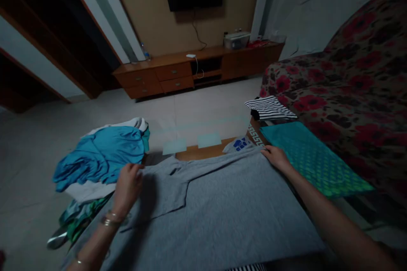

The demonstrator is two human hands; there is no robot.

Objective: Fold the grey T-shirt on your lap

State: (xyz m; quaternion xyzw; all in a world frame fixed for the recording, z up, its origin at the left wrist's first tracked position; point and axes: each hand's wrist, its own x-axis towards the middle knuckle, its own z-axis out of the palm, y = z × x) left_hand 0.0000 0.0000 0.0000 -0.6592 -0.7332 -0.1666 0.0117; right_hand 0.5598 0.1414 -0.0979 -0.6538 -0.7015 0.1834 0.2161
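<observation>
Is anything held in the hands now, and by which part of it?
The right hand pinches the grey garment at its far right corner. Whether the left hand grips it cannot be told.

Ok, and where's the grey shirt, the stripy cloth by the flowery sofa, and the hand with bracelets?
Grey shirt [219,211]: head view, middle of its spread-out fabric.
Black-and-white striped cloth [271,108]: head view, middle of the stripes.
Left hand [127,186]: head view, middle of the hand.

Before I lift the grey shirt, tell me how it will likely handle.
The grey shirt will likely droop: a loose fold runs toward the right hand. It looks light for its size, its layers lying thin. Rolling seems unlikely, since it is spread flat.
</observation>
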